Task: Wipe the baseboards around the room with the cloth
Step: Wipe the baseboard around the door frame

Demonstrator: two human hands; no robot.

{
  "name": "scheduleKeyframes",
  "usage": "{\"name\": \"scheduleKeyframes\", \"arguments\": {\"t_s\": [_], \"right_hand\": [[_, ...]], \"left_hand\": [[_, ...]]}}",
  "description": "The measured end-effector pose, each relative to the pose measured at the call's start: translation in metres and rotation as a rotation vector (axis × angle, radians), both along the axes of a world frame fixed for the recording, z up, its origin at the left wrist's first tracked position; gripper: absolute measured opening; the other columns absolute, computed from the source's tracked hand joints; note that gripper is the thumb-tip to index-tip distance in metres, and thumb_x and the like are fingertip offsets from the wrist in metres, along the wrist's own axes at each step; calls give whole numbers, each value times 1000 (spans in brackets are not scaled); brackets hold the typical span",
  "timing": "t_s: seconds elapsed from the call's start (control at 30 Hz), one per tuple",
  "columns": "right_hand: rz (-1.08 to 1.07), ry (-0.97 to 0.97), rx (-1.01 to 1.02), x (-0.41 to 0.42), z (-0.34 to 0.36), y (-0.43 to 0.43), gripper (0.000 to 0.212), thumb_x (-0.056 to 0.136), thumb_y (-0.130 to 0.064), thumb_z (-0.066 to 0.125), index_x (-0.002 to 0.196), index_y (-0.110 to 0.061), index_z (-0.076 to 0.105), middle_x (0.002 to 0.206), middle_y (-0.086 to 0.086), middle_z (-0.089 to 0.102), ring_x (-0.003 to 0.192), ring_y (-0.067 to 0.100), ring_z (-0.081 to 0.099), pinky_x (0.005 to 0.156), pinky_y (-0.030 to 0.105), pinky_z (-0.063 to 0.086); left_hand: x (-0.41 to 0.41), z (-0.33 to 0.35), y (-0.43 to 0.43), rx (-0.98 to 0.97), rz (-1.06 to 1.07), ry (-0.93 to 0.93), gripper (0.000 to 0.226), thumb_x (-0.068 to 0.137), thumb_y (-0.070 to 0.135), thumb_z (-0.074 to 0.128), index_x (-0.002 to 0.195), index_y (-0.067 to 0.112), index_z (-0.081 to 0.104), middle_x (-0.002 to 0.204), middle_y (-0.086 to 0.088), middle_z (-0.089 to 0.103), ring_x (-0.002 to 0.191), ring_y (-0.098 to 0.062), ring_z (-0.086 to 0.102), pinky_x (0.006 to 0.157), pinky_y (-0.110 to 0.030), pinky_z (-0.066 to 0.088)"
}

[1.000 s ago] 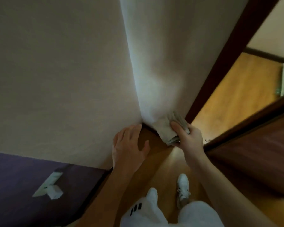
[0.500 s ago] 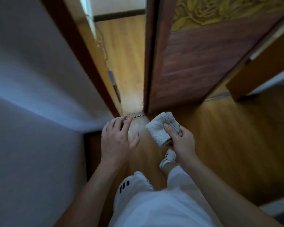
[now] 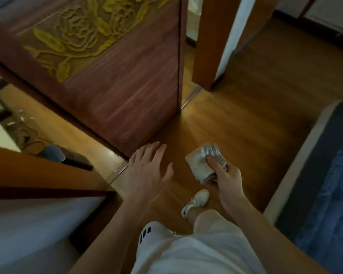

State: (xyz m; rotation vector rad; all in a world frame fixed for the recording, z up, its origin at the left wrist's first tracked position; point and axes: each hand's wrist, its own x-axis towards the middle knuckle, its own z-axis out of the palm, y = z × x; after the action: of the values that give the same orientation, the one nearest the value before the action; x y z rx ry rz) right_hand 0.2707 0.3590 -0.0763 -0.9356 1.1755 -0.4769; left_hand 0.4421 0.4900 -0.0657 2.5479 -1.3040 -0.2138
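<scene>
The left hand (image 3: 147, 173) hovers with fingers straight and spread, holding nothing, by the bottom corner of the flower-carved door (image 3: 111, 76). To its right, the right hand (image 3: 228, 178) grips the folded white cloth (image 3: 202, 165), thumb on top, seemingly just clear of the wooden floor (image 3: 246, 119); a blue rug (image 3: 329, 175) lies far right

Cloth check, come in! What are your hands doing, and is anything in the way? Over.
Right hand grips folded cloth, touching no baseboard. Left hand open, fingers spread over wooden floor. Carved door stands open just ahead.
</scene>
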Motion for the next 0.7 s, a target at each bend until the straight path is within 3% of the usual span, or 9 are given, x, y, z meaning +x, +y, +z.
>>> {"name": "scheduleKeyframes", "arguments": {"t_s": [0.23,0.37,0.53,0.7], "right_hand": [[-179,-29,-15,-32,6,-88,39,72,-44,81,92,-10,74,86,13,74,77,25,74,57,30,55],[-270,-65,-32,-59,10,-134,43,75,-40,77,100,-6,71,89,14,74,78,26,74,56,27,55],[-415,-81,-15,-96,12,-177,27,85,-31,74,105,-13,70,94,10,75,85,25,74,59,28,57],[-549,-84,-16,-108,8,-217,31,76,-40,77,101,-23,71,94,3,75,88,22,74,61,31,59]], "left_hand": [[-12,8,-126,-58,-221,24,54,93,48,52,138,18,58,140,0,55,130,-22,49,105,-47,42],[-29,6,-192,-46,-364,8,54,96,48,50,138,17,58,140,-2,55,131,-22,49,104,-47,43],[-45,5,-264,-40,-545,-19,55,94,47,49,135,12,60,137,-5,57,127,-25,52,101,-47,46],[-56,2,-325,-49,-625,-20,56,91,45,53,135,12,61,136,-6,58,127,-27,53,103,-48,45]]}}
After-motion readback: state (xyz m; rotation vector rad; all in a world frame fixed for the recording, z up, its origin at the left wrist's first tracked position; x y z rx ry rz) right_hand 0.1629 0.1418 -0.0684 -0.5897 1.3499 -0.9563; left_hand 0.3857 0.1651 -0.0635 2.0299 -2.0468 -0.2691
